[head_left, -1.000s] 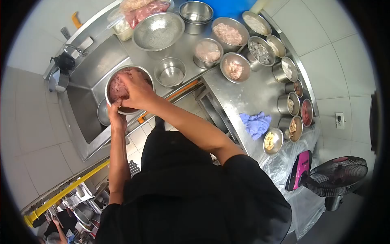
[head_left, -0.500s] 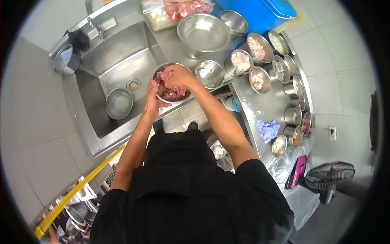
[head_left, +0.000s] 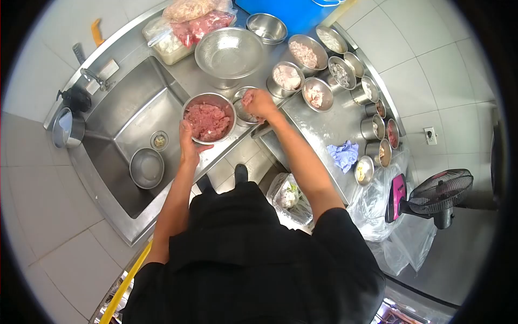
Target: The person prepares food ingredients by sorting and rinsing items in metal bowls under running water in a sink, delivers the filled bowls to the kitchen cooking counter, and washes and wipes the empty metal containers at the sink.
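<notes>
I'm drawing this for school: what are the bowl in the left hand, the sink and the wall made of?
The bowl looks like stainless steel: silvery, with a bright, smooth rim. The sink seems the same metal but satin, as light spreads softly across it. The wall is probably ceramic tile: pale, with thin joint lines.

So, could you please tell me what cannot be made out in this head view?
Head view:
Round steel bowl in the left hand: floor hidden by pink minced meat.
Meat in the right hand: amount hidden by its grip.
Small round steel bowl: inside partly hidden behind that hand.
Bright blue container: upper part cut off by the top edge.
</notes>
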The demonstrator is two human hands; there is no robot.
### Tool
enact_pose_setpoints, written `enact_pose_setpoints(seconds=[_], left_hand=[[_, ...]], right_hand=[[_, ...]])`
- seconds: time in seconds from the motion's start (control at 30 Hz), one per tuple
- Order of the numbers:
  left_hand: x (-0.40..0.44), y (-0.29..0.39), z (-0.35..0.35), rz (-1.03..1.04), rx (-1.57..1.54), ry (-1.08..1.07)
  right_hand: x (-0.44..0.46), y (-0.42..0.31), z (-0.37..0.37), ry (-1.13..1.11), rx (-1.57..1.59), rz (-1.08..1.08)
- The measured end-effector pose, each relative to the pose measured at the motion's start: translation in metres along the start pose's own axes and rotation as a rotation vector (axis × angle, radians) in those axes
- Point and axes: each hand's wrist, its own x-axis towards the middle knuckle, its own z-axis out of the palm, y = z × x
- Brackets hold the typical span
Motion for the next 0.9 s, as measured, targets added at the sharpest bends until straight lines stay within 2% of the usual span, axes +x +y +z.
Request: enact_pose_setpoints(seconds=[0.03, 0.07, 0.1, 0.17, 0.23, 0.3, 0.33, 0.37, 0.43, 0.5, 0.53, 0.57, 0.6, 0.63, 0.7, 0.77, 0.87, 0.9], left_hand=[[-0.001, -0.001, -0.002, 0.002, 0.019, 0.027], [-0.001, 0.001, -0.002, 0.008, 0.023, 0.019], [-0.001, 0.000, 0.000, 0.012, 0.028, 0.027], [-0.007, 0.002, -0.002, 0.033, 0.037, 0.014], [-0.010, 0.001, -0.001, 0.056, 0.046, 0.072], [-0.010, 0.001, 0.002, 0.082, 0.044, 0.131], [-0.010, 0.002, 0.004, 0.073, 0.040, 0.128], [-0.009, 0.004, 0.007, 0.064, 0.039, 0.120], [-0.016, 0.017, 0.020, 0.040, 0.065, 0.118], [-0.014, 0.020, 0.027, 0.026, 0.157, 0.196], [-0.013, 0.019, 0.034, 0.063, 0.160, 0.271], [-0.014, 0.018, 0.038, 0.064, 0.166, 0.271], [-0.014, 0.018, 0.042, 0.071, 0.134, 0.366], [-0.013, 0.018, 0.045, 0.078, 0.099, 0.460], [-0.013, 0.009, 0.047, 0.120, 0.119, 0.512], [-0.010, 0.008, 0.049, 0.157, 0.125, 0.600], [-0.013, 0.007, 0.048, 0.177, 0.132, 0.545], [-0.014, 0.006, 0.045, 0.178, 0.134, 0.546]], right_hand=[[0.025, 0.034, 0.016, 0.042, -0.145, -0.259], [0.026, 0.036, 0.019, 0.084, -0.291, -0.519], [0.028, 0.040, 0.018, 0.079, -0.284, -0.525], [0.025, 0.036, 0.020, 0.086, -0.384, -0.322], [0.022, 0.019, 0.015, 0.128, -0.436, -0.397], [-0.010, -0.017, 0.003, 0.223, -0.182, -0.427], [-0.035, -0.043, 0.007, 0.313, -0.110, -0.519], [-0.035, -0.051, 0.020, 0.305, -0.108, -0.531], [-0.034, -0.060, 0.050, -0.070, -0.172, -0.614], [-0.008, -0.058, 0.092, -0.235, -0.422, -0.475], [-0.013, -0.065, 0.098, -0.235, -0.417, -0.478], [-0.020, -0.073, 0.101, -0.326, -0.423, -0.436], [-0.025, -0.080, 0.103, -0.415, -0.431, -0.393], [-0.019, -0.080, 0.109, -0.412, -0.430, -0.393], [-0.001, -0.072, 0.127, -0.570, -0.318, -0.516], [0.002, -0.075, 0.131, -0.589, -0.282, -0.455], [-0.007, -0.081, 0.118, -0.477, -0.139, -0.381], [0.011, -0.071, 0.126, -0.618, 0.120, -0.328]])
